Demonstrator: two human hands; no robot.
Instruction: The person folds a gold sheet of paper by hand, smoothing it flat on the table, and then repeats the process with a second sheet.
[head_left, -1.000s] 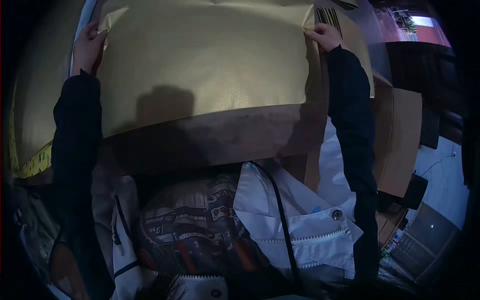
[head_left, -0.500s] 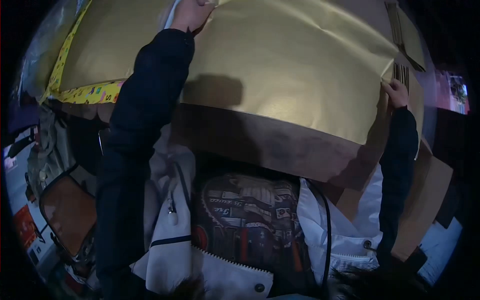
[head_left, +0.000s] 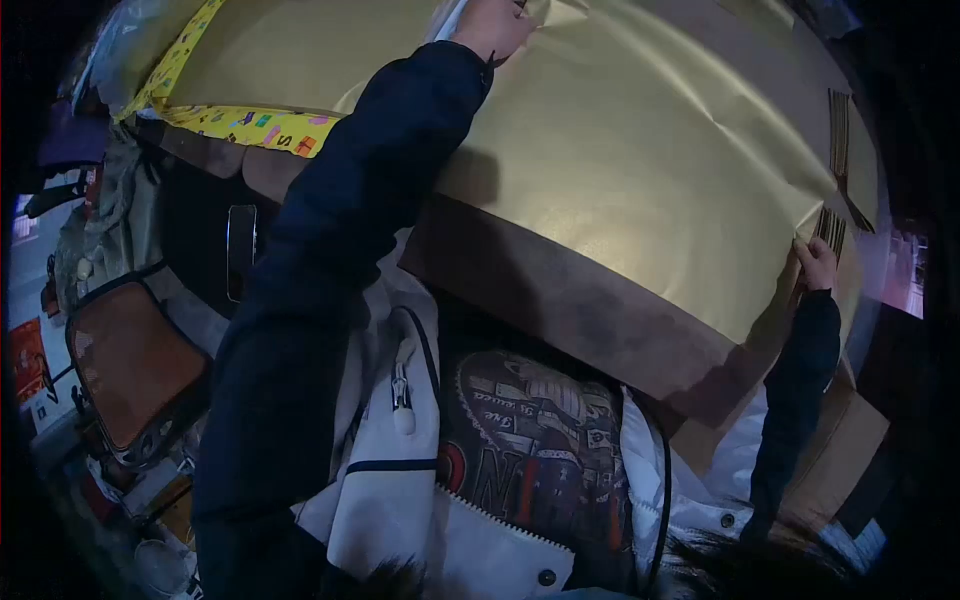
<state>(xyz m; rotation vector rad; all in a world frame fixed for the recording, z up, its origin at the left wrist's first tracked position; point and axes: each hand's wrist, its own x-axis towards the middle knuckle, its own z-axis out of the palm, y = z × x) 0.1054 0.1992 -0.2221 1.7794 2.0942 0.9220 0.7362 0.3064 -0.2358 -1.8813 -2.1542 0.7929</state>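
A wide gold paper sheet (head_left: pixel 620 190) lies in front of me over a brown surface, with creases running toward its right corner. My left hand (head_left: pixel 495 28) is at the top of the view, its fingers closed on a puckered part of the paper; a white strip shows beside it. Farther right and lower, my right hand (head_left: pixel 818 264) pinches the paper's right corner between thumb and fingers. Dark stacked strips (head_left: pixel 831 230) lie just beyond that hand. Part of the left fingers is cut off by the frame's upper edge.
Yellow patterned tape (head_left: pixel 250 128) edges another gold area at left. A phone-like slab (head_left: pixel 241 252) rests on a dark surface near my left sleeve. An orange-brown chair seat (head_left: pixel 135 360) stands lower left. Brown cardboard (head_left: pixel 835 455) leans at lower right.
The view has turned, so the paper's front edge slopes more steeply and my left hand appears farther right. Both hands still grip the gold paper. More of the phone-like slab shows.
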